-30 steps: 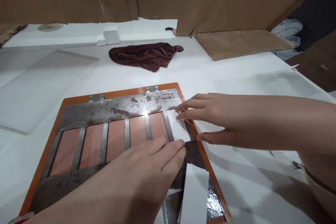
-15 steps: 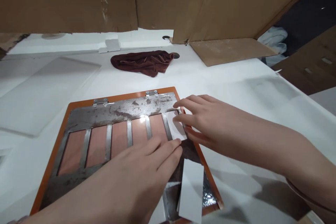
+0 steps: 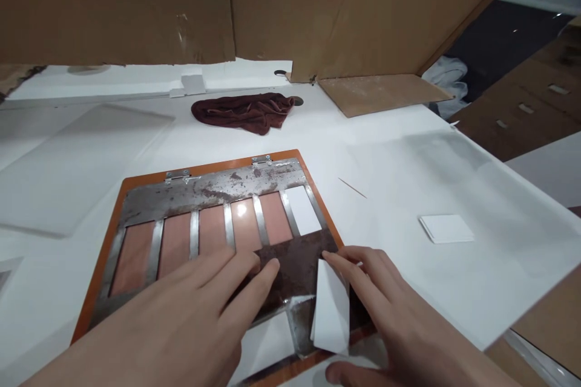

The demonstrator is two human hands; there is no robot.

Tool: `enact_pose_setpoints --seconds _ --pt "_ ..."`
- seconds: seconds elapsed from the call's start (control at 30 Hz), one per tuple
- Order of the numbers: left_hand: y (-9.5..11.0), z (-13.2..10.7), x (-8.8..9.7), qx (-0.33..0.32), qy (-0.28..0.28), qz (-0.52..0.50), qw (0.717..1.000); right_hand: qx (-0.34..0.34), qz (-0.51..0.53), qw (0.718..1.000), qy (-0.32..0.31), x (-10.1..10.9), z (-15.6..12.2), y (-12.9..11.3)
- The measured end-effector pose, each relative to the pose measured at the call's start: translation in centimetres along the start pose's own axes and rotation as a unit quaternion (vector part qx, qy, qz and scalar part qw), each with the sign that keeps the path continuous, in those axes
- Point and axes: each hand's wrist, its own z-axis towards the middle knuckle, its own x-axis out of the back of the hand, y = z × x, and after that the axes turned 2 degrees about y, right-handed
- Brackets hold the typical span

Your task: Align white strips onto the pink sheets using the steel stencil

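Observation:
An orange board [image 3: 136,182] lies on the white table, with a rusty hinged metal frame [image 3: 209,190] of several slots on top. The far-right slot shows a white card [image 3: 302,218]; the others show pink-brown backing. My left hand [image 3: 190,308] rests flat on the frame's lower bar, fingers spread, holding nothing. My right hand [image 3: 385,314] sits at the frame's lower right corner, its fingers and thumb closed round a white paper strip [image 3: 331,311] that sticks out from the frame.
A dark red cloth [image 3: 242,110] lies behind the board. A small stack of white cards [image 3: 447,228] sits to the right, with a thin toothpick-like stick [image 3: 353,188] nearer the board. Cardboard panels [image 3: 318,6] wall the back. A clear sheet [image 3: 68,157] lies at left.
My right hand left the white card in the far-right slot and came down to the paper strip at the lower corner. My left hand slid slightly left along the bar.

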Motion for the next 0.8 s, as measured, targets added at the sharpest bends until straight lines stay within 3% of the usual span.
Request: enact_pose_setpoints --seconds 0.13,0.3,0.47,0.63,0.8 --pt "0.4 -0.1 0.3 -0.043 0.016 0.044 0.998 -0.048 0.022 0.999 0.000 0.7 0.1 -1.6" --pt "0.4 -0.8 0.0 -0.060 0.028 0.004 0.998 -0.073 0.001 0.997 -0.028 3.9 0.2 -3.2" --pt "0.7 -0.4 0.2 -0.040 0.005 0.036 0.999 -0.128 0.019 0.992 0.002 6.1 1.2 -2.2" --pt "1.4 1.6 1.7 -0.070 -0.112 0.052 0.990 -0.178 0.047 0.982 -0.051 7.3 3.8 -0.7" --pt "1.7 2.3 2.5 -0.084 -0.091 0.043 0.991 -0.194 0.087 0.976 -0.045 8.0 5.5 0.9"
